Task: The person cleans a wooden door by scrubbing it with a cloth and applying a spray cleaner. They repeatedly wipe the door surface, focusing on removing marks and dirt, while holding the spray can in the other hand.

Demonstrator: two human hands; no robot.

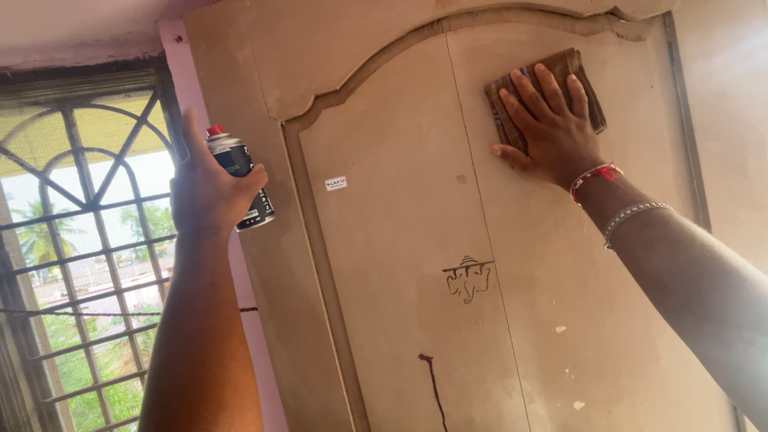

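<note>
Tan wooden cupboard (400, 264) fills most of the view, double doors under an arched top trim, seam between the doors running top to bottom near centre.

Right hand (552, 128) at 1 o'clock, flat on the right door, palm down, fingers spread and pointing up-left. It presses a folded brown cloth (588, 76) against the wood. Not a pinch grip: the fingers lie open on top of the cloth, and the cloth's edges show above and to the right of them. Red thread and a silver chain bracelet (636, 212) on that wrist.

Left hand (208, 192) at 9 o'clock, raised, off the cupboard. Fingers wrapped tight around a dark spray can (240, 172) with a red nozzle cap on top. Can is tilted, top leaning left, and sits just in front of the cupboard's left frame, no contact visible.

On the doors: small white sticker (336, 183) on the left one, a small line drawing (468, 280) across the seam at 6 o'clock of centre, a dark drip mark (434, 384) below it, and a few pale chips at lower right.

Barred window (80, 240) at far left, greenery outside. Pink wall strip between window and cupboard.
</note>
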